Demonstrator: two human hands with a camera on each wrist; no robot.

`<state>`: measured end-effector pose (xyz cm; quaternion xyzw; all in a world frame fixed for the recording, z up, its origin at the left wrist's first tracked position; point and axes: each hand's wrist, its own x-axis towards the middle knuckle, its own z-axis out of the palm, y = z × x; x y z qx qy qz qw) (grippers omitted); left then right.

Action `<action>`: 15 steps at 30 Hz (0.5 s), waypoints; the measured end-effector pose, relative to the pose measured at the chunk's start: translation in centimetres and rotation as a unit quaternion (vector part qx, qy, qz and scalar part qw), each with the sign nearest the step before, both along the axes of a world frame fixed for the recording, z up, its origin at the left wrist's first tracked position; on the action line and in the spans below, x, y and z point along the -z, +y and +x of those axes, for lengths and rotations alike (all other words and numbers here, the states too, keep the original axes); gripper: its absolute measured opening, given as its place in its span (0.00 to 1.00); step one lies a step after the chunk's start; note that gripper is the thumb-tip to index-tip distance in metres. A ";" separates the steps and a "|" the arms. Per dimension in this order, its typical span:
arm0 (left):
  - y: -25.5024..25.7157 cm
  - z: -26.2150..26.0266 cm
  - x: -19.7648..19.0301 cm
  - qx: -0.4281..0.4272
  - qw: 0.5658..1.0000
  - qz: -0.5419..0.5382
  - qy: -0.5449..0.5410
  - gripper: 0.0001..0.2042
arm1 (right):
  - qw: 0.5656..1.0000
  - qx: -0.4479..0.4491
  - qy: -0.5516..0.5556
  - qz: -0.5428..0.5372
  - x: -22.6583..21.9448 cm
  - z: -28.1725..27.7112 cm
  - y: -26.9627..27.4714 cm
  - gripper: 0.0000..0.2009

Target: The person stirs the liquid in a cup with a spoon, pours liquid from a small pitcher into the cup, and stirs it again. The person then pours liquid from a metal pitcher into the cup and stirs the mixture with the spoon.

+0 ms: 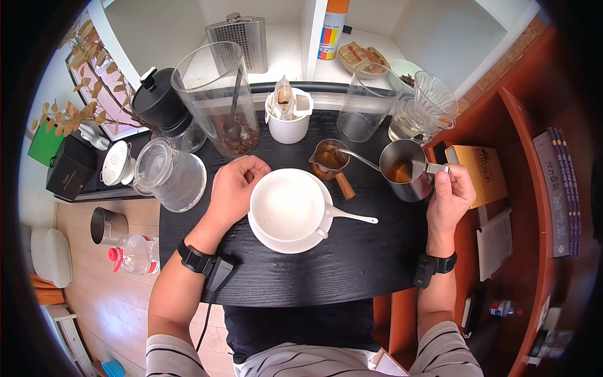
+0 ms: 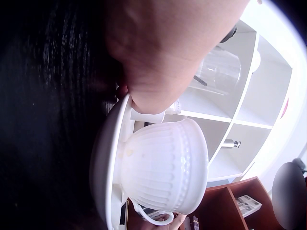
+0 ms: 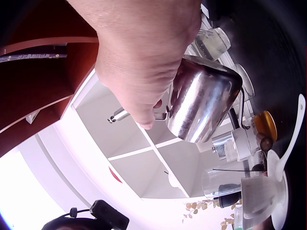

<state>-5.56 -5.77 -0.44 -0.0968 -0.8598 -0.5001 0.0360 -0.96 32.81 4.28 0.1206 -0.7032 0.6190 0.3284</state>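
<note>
My right hand (image 1: pixel 451 196) grips the handle of a stainless steel gooseneck coffee kettle (image 3: pixel 204 98), lidless, with brown liquid inside. Its thin curved spout reaches left over a small glass pitcher (image 1: pixel 330 157) that has a wooden handle and amber liquid in it. My left hand (image 1: pixel 237 187) lies beside a white cup (image 2: pixel 165 165), fingers curled in toward it. In the left wrist view, the rim of the white saucer (image 2: pixel 111 158) lies between its thumb side and a finger; the fingertips are mostly hidden. A white spoon (image 1: pixel 352 216) lies on the saucer, handle pointing right.
Behind stand a tall glass vessel (image 1: pixel 217 100) with brown bits, a white mug (image 1: pixel 289 129) with a drip bag, a clear glass (image 1: pixel 366 110) and a glass dripper (image 1: pixel 433 100). A lidded glass jar (image 1: pixel 171 176) stands left. The red-brown bookcase (image 1: pixel 524 163) borders the table's right.
</note>
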 end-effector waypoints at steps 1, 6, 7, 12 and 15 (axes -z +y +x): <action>0.0 0.0 0.0 -0.001 1.000 0.000 0.000 0.08 | 1.000 0.001 -0.001 0.002 0.1 0.0 0.1 0.10; 0.1 0.0 -0.1 -0.001 1.000 -0.004 0.002 0.08 | 1.000 -0.003 0.003 0.000 0.0 0.0 0.1 0.09; 0.0 0.0 0.0 0.000 1.000 -0.004 0.003 0.08 | 1.000 0.003 -0.001 0.004 -0.1 0.0 0.0 0.10; 0.0 -0.1 0.1 0.001 1.000 0.003 0.003 0.08 | 1.000 -0.003 0.008 0.003 0.2 -0.1 0.2 0.09; -0.1 -0.1 0.2 0.002 1.000 0.006 0.003 0.08 | 1.000 -0.009 0.014 -0.002 0.0 -0.1 0.1 0.07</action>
